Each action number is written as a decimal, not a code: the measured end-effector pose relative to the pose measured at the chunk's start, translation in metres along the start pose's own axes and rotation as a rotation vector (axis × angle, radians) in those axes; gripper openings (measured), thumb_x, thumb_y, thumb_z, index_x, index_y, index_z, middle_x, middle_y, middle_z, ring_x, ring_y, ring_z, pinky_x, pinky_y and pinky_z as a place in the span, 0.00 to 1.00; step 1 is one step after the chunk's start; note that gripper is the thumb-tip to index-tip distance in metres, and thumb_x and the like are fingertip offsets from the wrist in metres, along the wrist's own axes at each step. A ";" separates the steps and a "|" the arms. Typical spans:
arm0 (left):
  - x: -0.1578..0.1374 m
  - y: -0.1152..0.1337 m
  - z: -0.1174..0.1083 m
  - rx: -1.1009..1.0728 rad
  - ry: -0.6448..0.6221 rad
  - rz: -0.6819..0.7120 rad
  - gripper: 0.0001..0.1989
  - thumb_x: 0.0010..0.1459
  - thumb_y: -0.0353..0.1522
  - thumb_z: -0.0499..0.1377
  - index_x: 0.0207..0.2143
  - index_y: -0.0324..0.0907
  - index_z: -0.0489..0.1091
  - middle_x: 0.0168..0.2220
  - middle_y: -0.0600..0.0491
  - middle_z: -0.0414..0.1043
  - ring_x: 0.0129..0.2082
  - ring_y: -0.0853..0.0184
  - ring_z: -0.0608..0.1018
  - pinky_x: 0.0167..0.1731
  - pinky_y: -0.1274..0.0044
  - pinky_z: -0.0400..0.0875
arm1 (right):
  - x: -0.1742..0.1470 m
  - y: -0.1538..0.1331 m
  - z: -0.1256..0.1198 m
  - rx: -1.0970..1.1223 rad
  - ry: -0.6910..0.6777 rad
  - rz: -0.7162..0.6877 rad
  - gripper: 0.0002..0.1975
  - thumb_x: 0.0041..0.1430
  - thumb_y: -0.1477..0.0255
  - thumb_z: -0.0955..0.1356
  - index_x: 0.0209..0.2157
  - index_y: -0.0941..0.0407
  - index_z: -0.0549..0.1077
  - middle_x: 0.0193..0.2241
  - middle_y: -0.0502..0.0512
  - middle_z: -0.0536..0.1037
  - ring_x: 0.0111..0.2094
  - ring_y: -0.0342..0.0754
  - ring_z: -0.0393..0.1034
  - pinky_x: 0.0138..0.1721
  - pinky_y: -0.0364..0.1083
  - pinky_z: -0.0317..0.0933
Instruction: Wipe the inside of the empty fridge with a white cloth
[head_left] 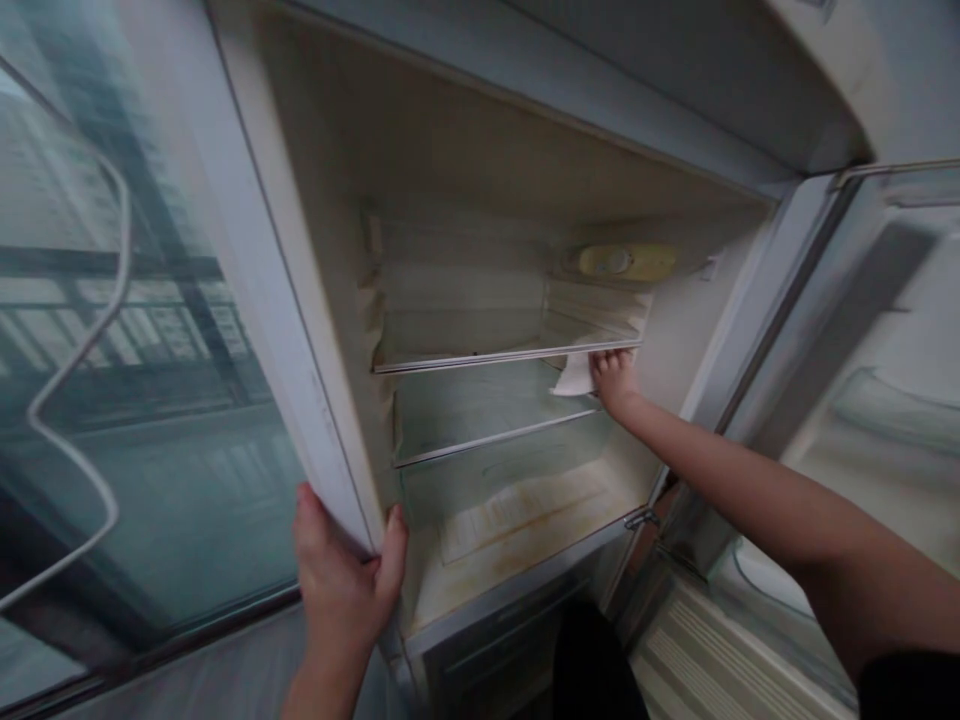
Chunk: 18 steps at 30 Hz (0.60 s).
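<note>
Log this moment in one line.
left hand: gripping fridge's left edge | right hand: on white cloth or paper, near upper shelf | fridge door: open

The refrigerator interior (480, 150) is showing dingy cream, its floor (517, 535) bearing yellow-brown stains. On the right, the thin sheet (576, 376) is looking white; farther in, the lamp cover (641, 263) is showing yellow. Left, a white cable (125, 225) is contrasting with blue-green window glass (187, 490). Near right, a sleeve (911, 685) is appearing black.

Black sleeve (911, 688), bare right forearm (735, 500), what seems a black trouser leg (596, 665)
</note>
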<state>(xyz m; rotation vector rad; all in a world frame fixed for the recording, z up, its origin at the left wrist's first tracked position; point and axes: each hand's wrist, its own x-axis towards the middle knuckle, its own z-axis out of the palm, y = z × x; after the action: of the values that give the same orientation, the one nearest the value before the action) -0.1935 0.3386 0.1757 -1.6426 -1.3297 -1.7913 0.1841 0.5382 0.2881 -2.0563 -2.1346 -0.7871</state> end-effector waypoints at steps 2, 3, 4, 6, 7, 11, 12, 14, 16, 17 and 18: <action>0.002 0.002 -0.001 0.079 -0.008 0.146 0.56 0.52 0.32 0.69 0.73 0.36 0.36 0.70 0.31 0.49 0.71 0.44 0.55 0.68 0.53 0.55 | -0.021 -0.003 -0.009 -0.049 0.031 0.029 0.33 0.61 0.83 0.51 0.66 0.75 0.59 0.66 0.77 0.60 0.70 0.63 0.48 0.71 0.62 0.32; 0.002 0.004 -0.002 0.104 -0.013 0.190 0.56 0.53 0.32 0.68 0.73 0.37 0.35 0.70 0.31 0.48 0.71 0.44 0.55 0.68 0.53 0.56 | -0.029 -0.005 -0.013 -0.072 0.039 0.040 0.32 0.60 0.83 0.51 0.64 0.76 0.62 0.64 0.78 0.61 0.69 0.64 0.50 0.70 0.63 0.32; 0.003 0.005 -0.002 0.112 -0.014 0.201 0.56 0.54 0.32 0.68 0.73 0.37 0.34 0.70 0.31 0.48 0.71 0.44 0.55 0.67 0.54 0.57 | -0.035 -0.005 -0.018 -0.092 0.039 0.050 0.32 0.61 0.83 0.51 0.62 0.77 0.65 0.63 0.80 0.63 0.67 0.66 0.52 0.70 0.64 0.33; 0.003 0.006 -0.001 0.119 -0.015 0.188 0.55 0.54 0.32 0.68 0.73 0.39 0.34 0.70 0.32 0.48 0.70 0.45 0.57 0.66 0.55 0.60 | -0.042 -0.005 -0.027 -0.120 0.021 0.060 0.30 0.62 0.81 0.51 0.58 0.77 0.70 0.59 0.83 0.66 0.64 0.70 0.56 0.67 0.67 0.38; 0.003 0.006 -0.001 0.119 -0.010 0.180 0.55 0.54 0.32 0.68 0.73 0.40 0.34 0.70 0.32 0.49 0.70 0.45 0.58 0.65 0.56 0.62 | -0.043 -0.004 -0.030 -0.125 0.015 0.060 0.28 0.62 0.80 0.52 0.56 0.76 0.72 0.58 0.83 0.68 0.63 0.71 0.57 0.66 0.68 0.42; 0.002 0.005 0.001 0.091 0.020 0.177 0.55 0.53 0.31 0.68 0.73 0.40 0.36 0.69 0.32 0.53 0.68 0.47 0.62 0.63 0.58 0.65 | -0.040 -0.006 -0.034 0.027 -0.049 0.079 0.25 0.66 0.76 0.54 0.55 0.72 0.73 0.56 0.82 0.71 0.59 0.70 0.64 0.59 0.65 0.56; 0.001 0.004 0.001 0.084 0.023 0.176 0.54 0.53 0.31 0.68 0.73 0.40 0.37 0.69 0.32 0.53 0.68 0.47 0.63 0.63 0.58 0.66 | -0.038 -0.010 -0.031 0.112 -0.097 0.066 0.25 0.67 0.74 0.55 0.57 0.70 0.72 0.56 0.80 0.71 0.58 0.68 0.66 0.58 0.62 0.59; 0.001 0.004 0.002 0.085 0.023 0.172 0.54 0.53 0.30 0.68 0.73 0.40 0.38 0.69 0.32 0.53 0.68 0.48 0.63 0.62 0.58 0.66 | -0.036 -0.024 -0.022 0.257 -0.197 -0.028 0.25 0.70 0.71 0.55 0.60 0.64 0.70 0.59 0.72 0.71 0.60 0.60 0.67 0.60 0.56 0.60; 0.001 0.004 0.002 0.102 0.028 0.175 0.54 0.53 0.30 0.68 0.73 0.40 0.37 0.68 0.33 0.54 0.67 0.48 0.64 0.62 0.59 0.66 | -0.032 -0.045 -0.011 0.385 -0.235 -0.147 0.23 0.70 0.69 0.57 0.61 0.57 0.70 0.64 0.63 0.67 0.65 0.55 0.61 0.65 0.52 0.54; 0.001 0.004 0.001 0.112 0.031 0.177 0.55 0.53 0.30 0.68 0.73 0.40 0.37 0.68 0.33 0.54 0.67 0.48 0.64 0.62 0.59 0.67 | -0.030 -0.058 -0.007 0.468 -0.226 -0.175 0.23 0.70 0.69 0.57 0.61 0.56 0.71 0.66 0.61 0.65 0.67 0.54 0.58 0.67 0.52 0.50; 0.001 0.005 0.001 0.120 0.032 0.174 0.55 0.53 0.30 0.68 0.73 0.40 0.37 0.69 0.33 0.54 0.67 0.48 0.64 0.62 0.59 0.67 | -0.028 -0.071 -0.004 0.566 -0.212 -0.182 0.23 0.70 0.69 0.57 0.60 0.57 0.72 0.66 0.62 0.64 0.68 0.55 0.56 0.68 0.54 0.47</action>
<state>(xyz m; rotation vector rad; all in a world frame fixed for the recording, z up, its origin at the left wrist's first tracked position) -0.1891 0.3374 0.1783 -1.6055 -1.2150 -1.5995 0.1180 0.5132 0.2589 -1.7206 -2.3185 0.0473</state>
